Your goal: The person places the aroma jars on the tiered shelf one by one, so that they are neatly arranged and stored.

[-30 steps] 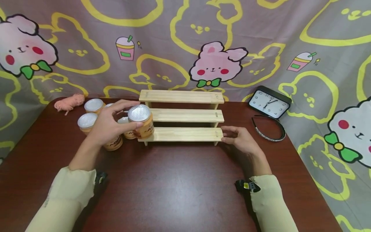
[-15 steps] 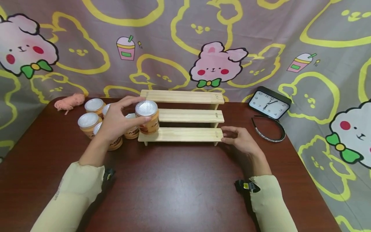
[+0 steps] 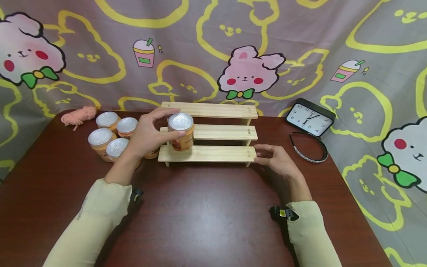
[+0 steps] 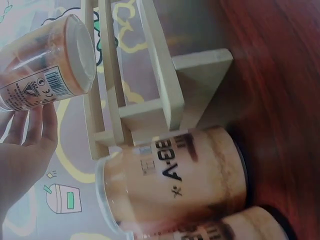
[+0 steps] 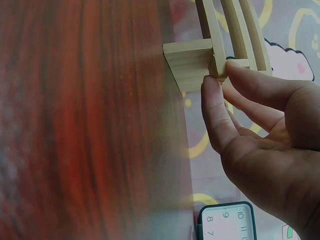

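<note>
Farther right than before, silver-topped can [image 3: 187, 141] gripped between thumb and fingers of left hand [image 3: 146, 134], over wooden three-tier rack [image 3: 217, 153], right hand [image 3: 279, 160] pinching rack's end

Over there, between the two grips, stands the rack [image 3: 208, 154]. A jar [image 3: 181, 141] sits in the left grip [image 3: 146, 133]; more jars [image 3: 101, 139] stand on the bench [image 3: 207, 215] to its left, yarn [image 3: 78, 116] farthest left. Right of the right grip [image 3: 277, 160]: a headband [image 3: 308, 159], a clock [image 3: 310, 118] behind.
</note>
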Demonstrator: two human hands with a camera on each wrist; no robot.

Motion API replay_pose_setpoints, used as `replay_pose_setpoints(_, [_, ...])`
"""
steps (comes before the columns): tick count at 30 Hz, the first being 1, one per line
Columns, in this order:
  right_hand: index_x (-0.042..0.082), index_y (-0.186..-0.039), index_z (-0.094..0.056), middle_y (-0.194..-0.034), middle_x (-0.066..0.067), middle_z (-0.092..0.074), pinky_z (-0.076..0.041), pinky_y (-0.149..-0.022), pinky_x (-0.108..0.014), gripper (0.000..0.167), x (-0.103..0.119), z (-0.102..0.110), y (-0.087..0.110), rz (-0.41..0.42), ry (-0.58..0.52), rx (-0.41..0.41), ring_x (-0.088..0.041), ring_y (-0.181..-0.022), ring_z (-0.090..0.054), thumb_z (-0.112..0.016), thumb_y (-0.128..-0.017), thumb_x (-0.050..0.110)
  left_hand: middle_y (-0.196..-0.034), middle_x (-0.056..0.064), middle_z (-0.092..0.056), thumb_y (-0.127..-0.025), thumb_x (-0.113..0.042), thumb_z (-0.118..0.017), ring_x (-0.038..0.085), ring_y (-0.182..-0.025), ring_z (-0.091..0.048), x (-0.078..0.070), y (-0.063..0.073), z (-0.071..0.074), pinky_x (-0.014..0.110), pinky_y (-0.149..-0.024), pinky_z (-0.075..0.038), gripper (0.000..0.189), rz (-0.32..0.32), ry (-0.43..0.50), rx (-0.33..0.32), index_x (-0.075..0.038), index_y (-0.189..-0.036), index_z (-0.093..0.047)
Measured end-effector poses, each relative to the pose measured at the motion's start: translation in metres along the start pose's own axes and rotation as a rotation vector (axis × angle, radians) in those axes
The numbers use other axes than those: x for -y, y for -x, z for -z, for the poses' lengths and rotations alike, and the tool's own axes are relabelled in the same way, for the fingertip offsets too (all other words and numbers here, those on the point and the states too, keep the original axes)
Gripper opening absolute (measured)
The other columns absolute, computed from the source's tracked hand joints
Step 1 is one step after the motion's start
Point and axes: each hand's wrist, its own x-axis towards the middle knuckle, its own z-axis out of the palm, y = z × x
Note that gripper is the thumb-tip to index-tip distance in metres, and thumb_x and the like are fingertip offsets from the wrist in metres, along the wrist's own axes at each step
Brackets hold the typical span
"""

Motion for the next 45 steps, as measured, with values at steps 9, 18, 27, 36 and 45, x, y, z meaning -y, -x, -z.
replay_pose_setpoints(9, [-0.006, -0.141, -0.054, -0.127, -0.025, -0.064, -0.053, -0.08, -0.02, 0.051, 0.0, -0.001, 0.0, 0.011, 0.01, 0.0, -0.032, -0.117, -0.061, -0.071, -0.094, 0.003, -0.129, 0.003, -0.063, -0.08, -0.017, -0.088, 0.017, -0.109, -0.058, -0.006, -0.01, -0.009, 0.036, -0.091, -0.049, 0.057, 0.015, 0.01, -0.001, -0.009, -0.133, -0.067])
replay_pose_setpoints(18, [-0.006, -0.141, -0.054, -0.128, -0.025, -0.063, -0.053, -0.08, -0.021, 0.051, 0.001, -0.001, 0.0, -0.001, -0.021, 0.002, -0.031, -0.117, -0.06, -0.071, -0.094, 0.001, -0.128, 0.002, -0.066, -0.078, -0.019, -0.089, 0.015, -0.116, -0.055, -0.009, -0.022, -0.022, 0.043, -0.095, -0.046, 0.057, 0.015, 0.018, -0.025, -0.01, -0.13, -0.069])
replay_pose_setpoints(27, [-0.007, -0.141, -0.054, -0.126, -0.026, -0.064, -0.054, -0.08, -0.021, 0.051, 0.001, 0.0, 0.0, -0.004, -0.029, 0.006, -0.03, -0.116, -0.061, -0.07, -0.094, 0.0, -0.129, 0.006, -0.066, -0.076, -0.018, -0.091, 0.019, -0.121, -0.055, -0.017, -0.035, -0.036, 0.049, -0.107, -0.038, 0.06, -0.018, 0.037, -0.016, -0.01, -0.131, -0.069])
replay_pose_setpoints(36, [-0.008, -0.141, -0.054, -0.124, -0.026, -0.065, -0.054, -0.08, -0.021, 0.05, 0.001, 0.001, -0.001, 0.002, -0.026, 0.008, -0.029, -0.114, -0.062, -0.07, -0.094, -0.001, -0.126, 0.005, -0.064, -0.076, -0.019, -0.091, 0.018, -0.115, -0.056, -0.021, -0.046, -0.048, 0.039, -0.095, -0.05, 0.06, -0.009, 0.075, 0.003, -0.01, -0.131, -0.068])
replay_pose_setpoints(45, [-0.006, -0.141, -0.054, -0.125, -0.026, -0.065, -0.054, -0.079, -0.021, 0.05, 0.004, 0.001, 0.0, -0.017, -0.026, 0.01, -0.031, -0.115, -0.061, -0.071, -0.094, 0.0, -0.126, 0.005, -0.064, -0.078, -0.02, -0.089, 0.02, -0.113, -0.058, -0.025, -0.058, -0.06, 0.038, -0.094, -0.052, 0.06, -0.004, 0.105, 0.006, -0.01, -0.132, -0.067])
